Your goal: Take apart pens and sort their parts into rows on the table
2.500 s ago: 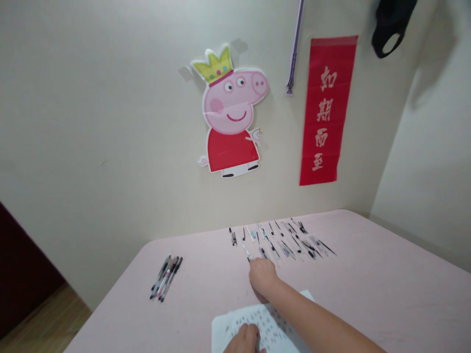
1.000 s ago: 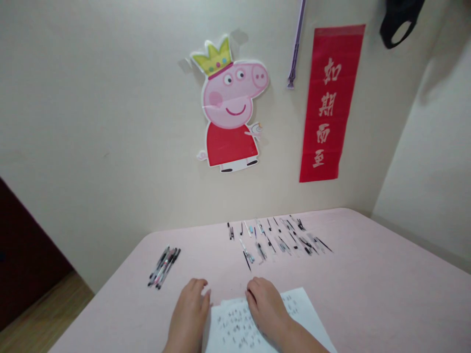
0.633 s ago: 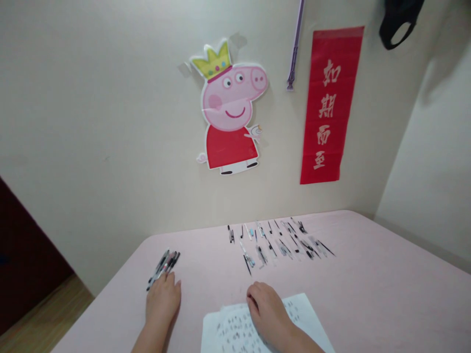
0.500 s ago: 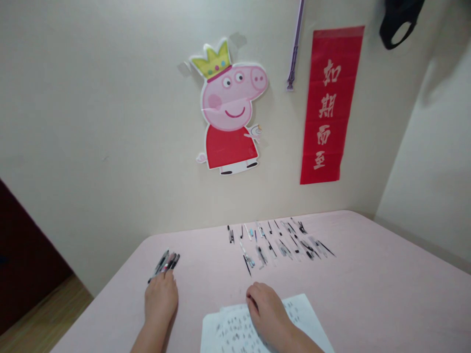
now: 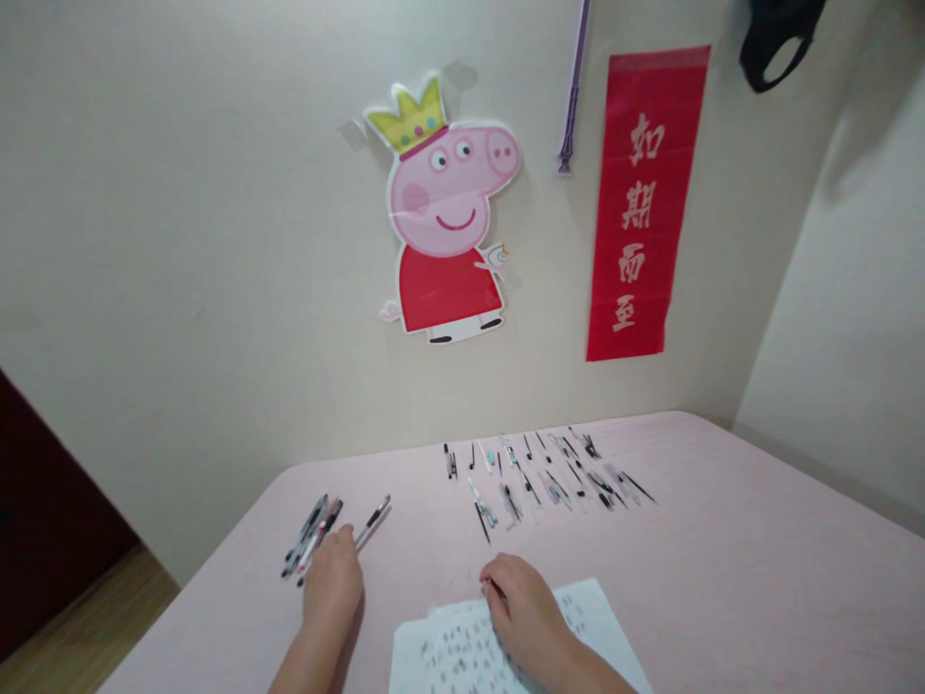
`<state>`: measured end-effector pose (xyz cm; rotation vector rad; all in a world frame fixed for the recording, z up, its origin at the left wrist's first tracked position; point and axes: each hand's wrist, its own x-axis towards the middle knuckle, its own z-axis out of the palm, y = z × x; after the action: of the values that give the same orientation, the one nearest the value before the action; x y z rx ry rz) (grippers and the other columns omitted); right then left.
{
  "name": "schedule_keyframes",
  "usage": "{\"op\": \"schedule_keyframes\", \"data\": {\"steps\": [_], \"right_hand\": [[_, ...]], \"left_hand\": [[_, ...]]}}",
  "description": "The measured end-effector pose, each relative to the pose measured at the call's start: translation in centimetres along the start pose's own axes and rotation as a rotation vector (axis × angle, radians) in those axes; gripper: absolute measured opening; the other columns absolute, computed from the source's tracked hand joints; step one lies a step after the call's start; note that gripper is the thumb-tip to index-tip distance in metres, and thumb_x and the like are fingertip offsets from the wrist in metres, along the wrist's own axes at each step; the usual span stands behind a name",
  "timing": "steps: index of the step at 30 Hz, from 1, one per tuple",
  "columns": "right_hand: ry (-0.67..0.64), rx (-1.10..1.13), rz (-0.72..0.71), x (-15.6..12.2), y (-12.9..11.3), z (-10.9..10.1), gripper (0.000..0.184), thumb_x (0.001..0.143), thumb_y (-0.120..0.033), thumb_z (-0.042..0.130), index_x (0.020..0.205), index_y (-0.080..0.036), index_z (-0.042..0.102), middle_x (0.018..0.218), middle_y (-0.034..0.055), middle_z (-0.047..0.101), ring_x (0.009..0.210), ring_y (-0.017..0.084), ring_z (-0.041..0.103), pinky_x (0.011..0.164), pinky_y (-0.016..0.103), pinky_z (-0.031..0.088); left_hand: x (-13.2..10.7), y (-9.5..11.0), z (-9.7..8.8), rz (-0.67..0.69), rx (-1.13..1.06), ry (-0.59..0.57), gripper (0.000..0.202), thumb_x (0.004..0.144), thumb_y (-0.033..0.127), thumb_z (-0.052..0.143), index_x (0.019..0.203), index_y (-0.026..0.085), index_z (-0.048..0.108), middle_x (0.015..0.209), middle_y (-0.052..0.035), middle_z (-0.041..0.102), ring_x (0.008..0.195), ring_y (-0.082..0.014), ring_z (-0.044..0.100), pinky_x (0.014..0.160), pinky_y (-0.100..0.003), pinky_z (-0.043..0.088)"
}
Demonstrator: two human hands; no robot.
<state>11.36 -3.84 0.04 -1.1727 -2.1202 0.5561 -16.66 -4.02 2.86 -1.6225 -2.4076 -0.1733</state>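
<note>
My left hand [image 5: 333,576] is closed on a pen [image 5: 374,517] with a clear barrel and dark grip, whose one end sticks out up and to the right. Just left of that hand lies a small bunch of pens [image 5: 310,530], dark, clear and pinkish, side by side on the pink tabletop [image 5: 723,578]. My right hand [image 5: 521,607] rests with curled fingers on white sheets of paper [image 5: 448,646] covered in handwriting. Whether its fingers hold anything is hidden.
Farther back, several pen parts [image 5: 556,487], such as refills, caps and barrels, lie in rough rows. The wall behind carries a pink pig cutout [image 5: 449,280], a red banner [image 5: 647,212], a purple strap [image 5: 572,96] and a black mask [image 5: 779,43].
My left hand has moved right, away from the bunch, bringing one pen out with it. More of the remaining pens now shows. My right hand has stayed on the paper.
</note>
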Motion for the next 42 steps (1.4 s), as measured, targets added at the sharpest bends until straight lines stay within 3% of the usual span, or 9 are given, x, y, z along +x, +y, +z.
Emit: {"op": "schedule_keyframes", "data": {"steps": [4,8,11,15,18,22,28,36,42], "right_hand": [[0.106,0.103,-0.011,0.2,0.0,-0.4,0.026,0.085,-0.011,0.041,0.098,-0.017,0.063,0.089,0.0077,0.064,0.086,0.019,0.058,0.08,0.028,0.044],[0.182,0.258,0.056,0.3,0.6,-0.1,0.03,0.089,-0.021,0.041,0.113,-0.017,0.058,0.096,0.009,0.063,0.088,0.019,0.059,0.082,0.029,0.046],[0.19,0.43,0.158,0.5,1.1,0.3,0.039,0.089,-0.03,0.045,0.125,-0.017,0.05,0.091,0.0064,0.061,0.075,0.016,0.058,0.07,0.027,0.048],[0.176,0.575,0.186,0.8,1.4,0.3,0.045,0.086,-0.038,0.049,0.126,-0.017,0.051,0.083,0.004,0.06,0.068,0.015,0.056,0.064,0.026,0.048],[0.159,0.582,0.164,0.8,1.4,0.2,0.037,0.085,-0.041,0.052,0.11,-0.017,0.064,0.087,0.0076,0.064,0.077,0.019,0.059,0.068,0.029,0.05],[0.123,0.589,0.149,0.8,1.2,0.0,0.031,0.084,-0.041,0.052,0.09,-0.015,0.069,0.087,0.0105,0.067,0.077,0.02,0.061,0.068,0.031,0.05],[0.057,0.601,0.172,0.7,0.7,0.0,0.04,0.083,-0.046,0.053,0.093,-0.011,0.07,0.072,0.0091,0.067,0.061,0.018,0.059,0.06,0.03,0.05],[-0.088,0.454,0.043,0.4,0.2,-0.4,0.03,0.085,-0.026,0.047,0.101,-0.017,0.072,0.089,0.0088,0.071,0.078,0.018,0.064,0.075,0.031,0.051],[-0.119,0.518,0.116,0.5,0.4,0.1,0.024,0.083,-0.02,0.047,0.092,-0.015,0.068,0.078,0.0046,0.068,0.062,0.014,0.061,0.062,0.025,0.049]], "left_hand": [[-1.5,2.6,0.0,0.162,-0.331,0.053,0.034,0.085,0.01,0.037,0.113,0.011,0.056,0.103,-0.0117,0.063,0.1,-0.0209,0.059,0.088,-0.031,0.044],[-3.6,5.2,-0.6,0.351,-0.699,-0.065,0.036,0.08,0.006,0.035,0.106,0.02,0.057,0.096,-0.0052,0.056,0.086,-0.0161,0.059,0.079,-0.027,0.047],[-4.9,6.3,-1.1,0.425,-0.786,-0.106,0.036,0.079,0.004,0.034,0.102,0.02,0.057,0.098,-0.0055,0.054,0.085,-0.0154,0.057,0.077,-0.026,0.046],[-6.0,7.0,-1.7,0.516,-0.785,-0.177,0.04,0.076,0.001,0.032,0.101,0.02,0.057,0.099,-0.0058,0.054,0.09,-0.0152,0.056,0.081,-0.026,0.044],[-6.6,7.4,-2.0,0.559,-0.781,-0.219,0.039,0.076,0.0,0.034,0.1,0.021,0.056,0.101,-0.0057,0.056,0.093,-0.0157,0.056,0.082,-0.026,0.045],[-6.9,7.8,-2.0,0.563,-0.728,-0.174,0.028,0.084,0.007,0.036,0.098,0.02,0.056,0.101,-0.0076,0.058,0.094,-0.0181,0.056,0.083,-0.03,0.046],[-7.1,8.3,-1.9,0.556,-0.565,-0.103,0.024,0.091,0.021,0.04,0.109,0.018,0.055,0.103,-0.01,0.061,0.094,-0.0216,0.058,0.084,-0.036,0.046],[-7.2,9.3,-2.3,0.613,-0.474,-0.166,0.022,0.091,0.016,0.041,0.102,0.018,0.059,0.098,-0.0064,0.062,0.091,-0.0194,0.056,0.08,-0.031,0.045],[-7.3,9.4,-2.2,0.625,-0.506,-0.18,0.024,0.091,0.014,0.036,0.097,0.019,0.059,0.096,-0.0061,0.061,0.089,-0.0178,0.057,0.078,-0.028,0.044]]}}
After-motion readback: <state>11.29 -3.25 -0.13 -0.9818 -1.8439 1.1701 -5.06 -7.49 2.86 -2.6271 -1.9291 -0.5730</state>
